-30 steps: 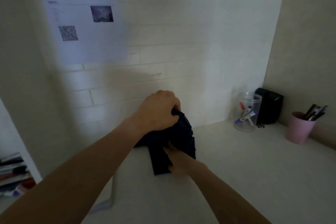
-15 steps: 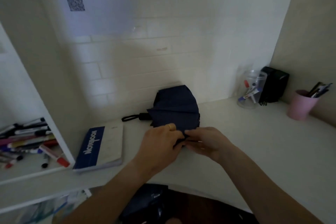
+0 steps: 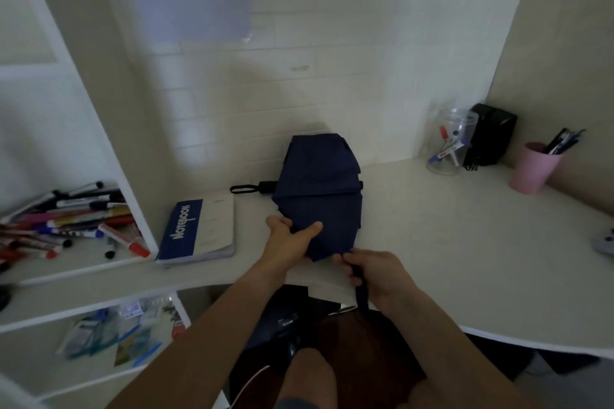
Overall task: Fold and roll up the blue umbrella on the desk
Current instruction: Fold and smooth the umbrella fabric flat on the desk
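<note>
The blue umbrella (image 3: 320,189) lies collapsed on the white desk (image 3: 448,242), its dark canopy loosely bunched and its black handle with wrist loop (image 3: 252,189) pointing left toward the wall. My left hand (image 3: 289,239) grips the near left edge of the canopy fabric, thumb on top. My right hand (image 3: 375,271) is closed around the umbrella's dark closing strap (image 3: 361,295), which hangs down past the desk's front edge.
A blue and white notebook (image 3: 199,231) lies left of the umbrella. Shelves at the left hold several markers (image 3: 66,222). At the back right stand a clear jar of pens (image 3: 450,146), a black box (image 3: 491,138) and a pink cup (image 3: 533,168).
The view tipped downward. My hands came off the raised bundle; the umbrella now rests on the desk, and my right hand has drawn the strap out toward me.
</note>
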Demonstrator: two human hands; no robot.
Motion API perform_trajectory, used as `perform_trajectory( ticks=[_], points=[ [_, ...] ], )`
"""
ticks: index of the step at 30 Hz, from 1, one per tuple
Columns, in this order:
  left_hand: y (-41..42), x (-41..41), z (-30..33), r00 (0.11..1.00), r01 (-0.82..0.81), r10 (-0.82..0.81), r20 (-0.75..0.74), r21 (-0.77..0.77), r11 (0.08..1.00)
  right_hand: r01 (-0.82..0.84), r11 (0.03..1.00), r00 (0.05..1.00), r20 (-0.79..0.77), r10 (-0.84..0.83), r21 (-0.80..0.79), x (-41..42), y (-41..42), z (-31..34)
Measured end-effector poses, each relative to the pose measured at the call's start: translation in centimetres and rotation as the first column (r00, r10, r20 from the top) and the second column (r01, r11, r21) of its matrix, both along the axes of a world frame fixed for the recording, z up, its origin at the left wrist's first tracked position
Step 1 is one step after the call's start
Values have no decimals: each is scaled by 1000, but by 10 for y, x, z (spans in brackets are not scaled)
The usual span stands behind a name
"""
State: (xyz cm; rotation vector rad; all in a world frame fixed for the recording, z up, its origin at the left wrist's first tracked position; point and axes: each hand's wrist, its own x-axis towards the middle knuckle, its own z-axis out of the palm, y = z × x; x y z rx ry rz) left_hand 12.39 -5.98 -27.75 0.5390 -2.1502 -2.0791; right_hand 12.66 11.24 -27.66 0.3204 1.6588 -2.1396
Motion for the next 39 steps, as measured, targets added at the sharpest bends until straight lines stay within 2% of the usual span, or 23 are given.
perform_trajectory(
  ticks=[4, 8, 11, 13, 15, 17, 19, 20, 22, 23, 24, 25, 26, 27, 28, 29, 31, 32, 33, 35, 37, 38, 39],
  points=[
    [11, 5, -11, 999, -23, 23, -29, -15, 1000, 28, 998, 996, -81, -22, 64, 21, 9, -6],
    [5, 14, -24, 995, -83, 83, -56, 7, 997, 52, 998, 996, -69, -49, 36, 42, 16, -17],
    [-2, 18, -30, 989, -118, 95, -113, -219, 969, 36, 991, 998, -53, -29, 126, 52, 18, -34],
    [-5, 17, -35, 985, -108, 43, -170, -394, 913, 22, 984, 999, -39, -15, 177, 55, 19, -48],
    [-8, 15, -39, 972, -135, -10, -234, -593, 794, 4, 976, 1000, -27, 1, 216, 56, 19, -60],
    [-12, 11, -39, 931, -264, -64, -360, -782, 565, -25, 973, 999, -17, 30, 231, 57, 19, -69],
    [-18, 2, -40, 868, -360, -226, -443, -874, 327, -64, 971, 998, 5, 64, 232, 57, 17, -73],
    [-21, -3, -41, 858, -324, -336, -388, -917, 232, -85, 968, 996, 19, 83, 236, 56, 16, -76],
    [-27, -8, -48, 866, -103, -482, -135, -990, 93, -134, 950, 991, 46, 126, 283, 54, 15, -80],
    [-31, -8, -53, 864, 7, -503, -18, -999, 48, -162, 919, 987, 42, 158, 358, 54, 16, -81],
    [-33, -7, -57, 859, 86, -507, 63, -996, 23, -191, 838, 975, 1, 221, 511, 55, 21, -79],
    [-36, -7, -62, 856, 123, -507, 99, -992, 15, -173, 682, 949, -65, 308, 711, 55, 27, -73],
    [-38, -6, -65, 857, 130, -505, 105, -991, 14, -67, 488, 914, -143, 380, 870, 52, 33, -63],
    [-40, -7, -66, 858, 128, -503, 105, -992, 11, 110, 361, 864, -268, 426, 926, 47, 34, -44],
    [-41, -8, -66, 857, 128, -503, 109, -992, 2, 287, 366, 777, -438, 452, 885, 39, 32, -25],
    [-43, -9, -65, 855, 126, -506, 112, -992, -7, 391, 465, 657, -595, 463, 794, 26, 28, -10],
    [-44, -10, -65, 851, 120, -514, 112, -993, -18, 370, 613, 446, -712, 542, 698, -15, 15, 5],
    [-45, -11, -65, 850, 119, -515, 111, -993, -18, 305, 592, 382, -665, 641, 746, -37, 9, 3],
    [-45, -11, -66, 850, 121, -514, 111, -993, -13, 230, 511, 347, -560, 752, 828, -58, 2, -2],
    [-50, -10, -66, 856, 146, -501, 126, -989, 1, 133, 240, 333, -271, 903, 962, -88, -1, -25],
    [-60, -8, -67, 865, 213, -467, 184, -977, 10, 113, -2, 315, -34, 949, 994, -102, 9, -38],
    [-66, -6, -67, 865, 239, -457, 207, -971, 13, 110, -42, 301, 7, 953, 993, -104, 16, -43],
    [-71, -5, -66, 865, 246, -453, 215, -969, 11, 107, -35, 293, 2, 956, 994, -104, 22, -45]
  ],
)
